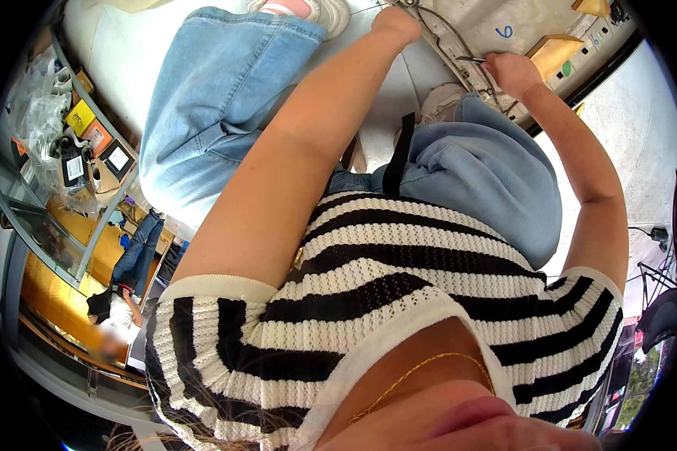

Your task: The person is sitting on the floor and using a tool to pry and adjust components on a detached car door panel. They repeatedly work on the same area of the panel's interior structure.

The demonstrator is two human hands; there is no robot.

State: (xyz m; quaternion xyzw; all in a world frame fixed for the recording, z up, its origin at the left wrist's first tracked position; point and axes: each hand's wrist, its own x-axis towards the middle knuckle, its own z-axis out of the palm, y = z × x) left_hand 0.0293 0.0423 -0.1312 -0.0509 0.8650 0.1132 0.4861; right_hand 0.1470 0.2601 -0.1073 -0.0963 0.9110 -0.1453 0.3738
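Note:
Both my arms reach away from me to a beige panel (496,26) with a grey metal rim and thin cables at the top of the view. My left hand (396,22) is curled against the panel's left end, its fingers hidden behind the knuckles. My right hand (513,73) grips a thin dark tool (470,59) whose tip points left onto the grey rim. Below the hands are my blue jeans (226,98), a light shoe (331,13) and a black-and-white striped knit top (399,286).
A glass-fronted shelf (68,150) with boxes and plastic bags stands at the left. Another person in jeans (132,263) is beside it. Small wooden blocks (553,51) lie on the panel. A black chair (658,316) is at the right edge.

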